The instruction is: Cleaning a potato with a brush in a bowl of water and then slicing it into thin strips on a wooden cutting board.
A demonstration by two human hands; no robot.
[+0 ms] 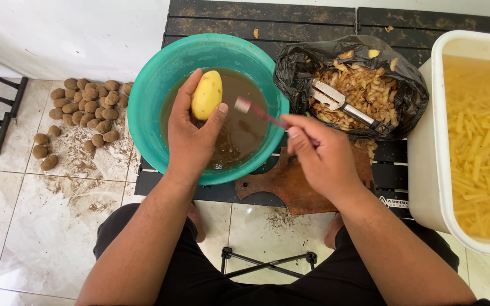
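Note:
My left hand (191,133) holds a peeled yellow potato (207,94) over a teal basin (150,107) of murky brown water. My right hand (324,156) grips a pink toothbrush (256,110), its bristle head pointing at the potato and a short gap away from it. Both hands hover above the basin, which sits on a low black slatted table (267,20).
A black bag (409,93) of potato peels holds a metal peeler (338,102). A wooden cutting board (290,184) lies under my right hand. A white tub (435,170) of cut potato strips in water stands at right. Unpeeled potatoes (83,107) lie heaped on the dirty tile floor at left.

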